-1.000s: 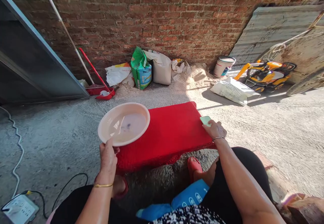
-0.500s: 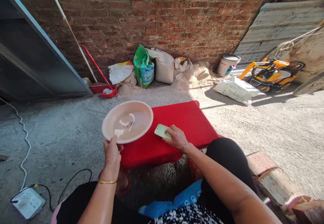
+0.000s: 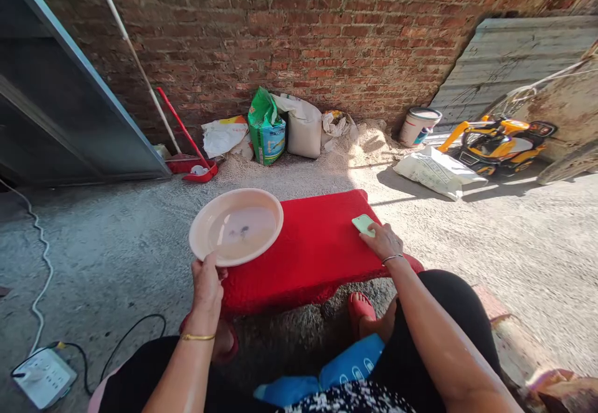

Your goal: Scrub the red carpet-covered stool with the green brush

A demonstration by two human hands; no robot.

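A pale pink basin point(image 3: 202, 227) stands on the left part of a low table with a red cover point(image 3: 311, 248). Water lies in it, with small dark spots near its middle. My left hand point(image 3: 208, 282) grips the basin's near rim, thumb on top and fingers below. Toward the table's right end, my right hand point(image 3: 384, 240) is closed on a light green phone point(image 3: 363, 225), which lies flat at the tabletop. The hand covers the phone's near right part.
A white power strip point(image 3: 43, 377) with cords sits on the floor at left. Sacks point(image 3: 303, 128), a red dustpan point(image 3: 200, 173) and a bucket point(image 3: 419, 126) stand by the brick wall. A yellow toy excavator point(image 3: 507, 142) is at far right.
My right hand has moved the phone rightward over the red cover, away from the basin. My left hand has stayed on the basin's rim. The reflections in the water have altered.
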